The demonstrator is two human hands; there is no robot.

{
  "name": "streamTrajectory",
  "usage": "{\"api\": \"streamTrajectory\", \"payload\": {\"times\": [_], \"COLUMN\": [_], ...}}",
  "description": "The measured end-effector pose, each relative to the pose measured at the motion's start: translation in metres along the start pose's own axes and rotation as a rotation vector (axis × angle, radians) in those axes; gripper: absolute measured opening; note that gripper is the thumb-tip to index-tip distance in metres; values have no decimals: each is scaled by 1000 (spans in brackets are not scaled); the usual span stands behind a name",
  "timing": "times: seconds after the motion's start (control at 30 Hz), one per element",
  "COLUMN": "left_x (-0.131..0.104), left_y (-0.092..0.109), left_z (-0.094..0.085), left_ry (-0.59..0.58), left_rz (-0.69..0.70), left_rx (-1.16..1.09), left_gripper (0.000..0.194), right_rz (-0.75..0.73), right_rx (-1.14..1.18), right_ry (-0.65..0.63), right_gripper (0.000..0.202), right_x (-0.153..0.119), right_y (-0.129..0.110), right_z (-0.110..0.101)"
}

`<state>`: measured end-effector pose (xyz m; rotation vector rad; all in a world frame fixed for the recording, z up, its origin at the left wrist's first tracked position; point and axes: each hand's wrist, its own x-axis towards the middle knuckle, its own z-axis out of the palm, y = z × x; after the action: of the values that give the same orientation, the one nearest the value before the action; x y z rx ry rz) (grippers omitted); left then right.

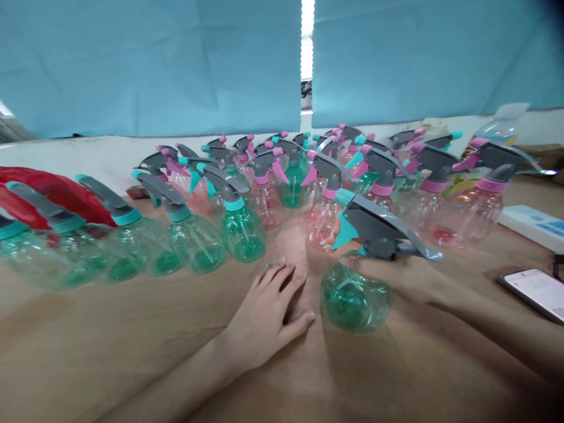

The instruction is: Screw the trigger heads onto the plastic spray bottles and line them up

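Note:
My right hand (388, 273) is wrapped round the neck of a green spray bottle (352, 302), just below its grey and turquoise trigger head. The bottle is tilted a little, and I cannot tell whether its base touches the table. My left hand (268, 311) lies palm down on the wooden table (176, 346), fingers spread, holding nothing. It is to the left of the held bottle, apart from it. The nearest standing green spray bottle (244, 235) is beyond its fingertips. A pink spray bottle (321, 217) stands behind the held one, partly hidden by it.
Green spray bottles (163, 252) line the left side, and several pink ones (478, 205) stand at the right. Behind the left row lies a red plastic bag (57, 191). At right are a phone (535, 291), a white box (535, 226) and a clear bottle (502, 132). Blue curtains (154, 64) hang behind.

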<state>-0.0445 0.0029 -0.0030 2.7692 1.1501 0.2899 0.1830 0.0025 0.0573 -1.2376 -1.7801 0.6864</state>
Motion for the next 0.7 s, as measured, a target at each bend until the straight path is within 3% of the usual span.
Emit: {"api": "streamTrajectory", "payload": {"times": [0.33, 0.7], "left_x": [0, 1], "left_y": [3, 2], "left_z": [-3, -3], "left_ry": [-31, -9], "left_rz": [-22, -9], "left_rx": [3, 6], "left_gripper": [55, 54], "right_rz": [-32, -35], "right_rx": [137, 38], "right_ry": [-85, -39], "right_gripper": [7, 18], "right_x": [6, 5], "right_y": [-13, -1], "right_z": [6, 10]}}
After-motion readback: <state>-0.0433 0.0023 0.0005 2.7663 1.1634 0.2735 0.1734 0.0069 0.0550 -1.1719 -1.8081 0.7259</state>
